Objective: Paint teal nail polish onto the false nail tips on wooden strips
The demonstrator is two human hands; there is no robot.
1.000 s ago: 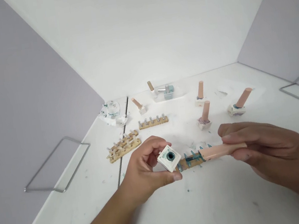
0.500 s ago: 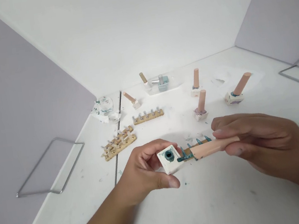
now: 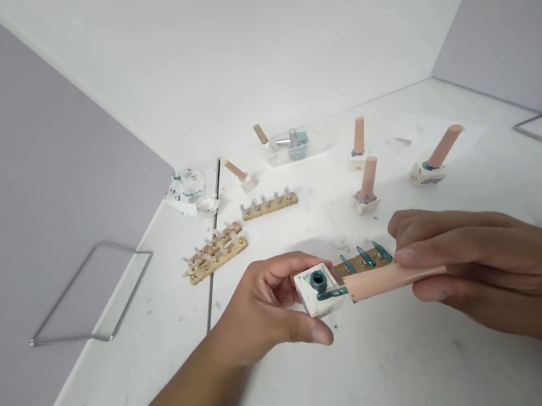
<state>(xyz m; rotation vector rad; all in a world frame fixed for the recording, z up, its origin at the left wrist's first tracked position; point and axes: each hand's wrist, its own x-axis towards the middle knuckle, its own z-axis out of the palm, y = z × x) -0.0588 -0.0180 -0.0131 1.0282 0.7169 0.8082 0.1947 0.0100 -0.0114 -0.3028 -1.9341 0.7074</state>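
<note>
My left hand (image 3: 278, 306) is closed around a white nail polish bottle (image 3: 309, 298), uncapped, its mouth rimmed with wet teal polish. Between the fingers and thumb of my right hand (image 3: 482, 267) is a nail polish brush (image 3: 395, 277), its long peach cap pointing left. The teal-coated bristles lie just in front of the bottle's mouth, beside the neck; whether they touch the bottle I cannot tell. Behind the brush, a gold holder strip (image 3: 353, 267) carries several pointed false nails (image 3: 367, 257) painted teal. Its left end is partly hidden by the bottle and my left hand.
Gold strips with clear nail tips (image 3: 269, 206) (image 3: 218, 259) stand to the left. Peach-capped bottles (image 3: 368, 179) (image 3: 440, 152) are at the back right. A clear tray (image 3: 301, 148) holds more bottles; crumpled stained tissue (image 3: 191, 187) lies left. Metal wire legs (image 3: 99, 291) rest at the left edge.
The brush tip has shifted from right of the bottle's mouth to in front of it. More of the teal nail strip shows, and the table's front edge has come into view.
</note>
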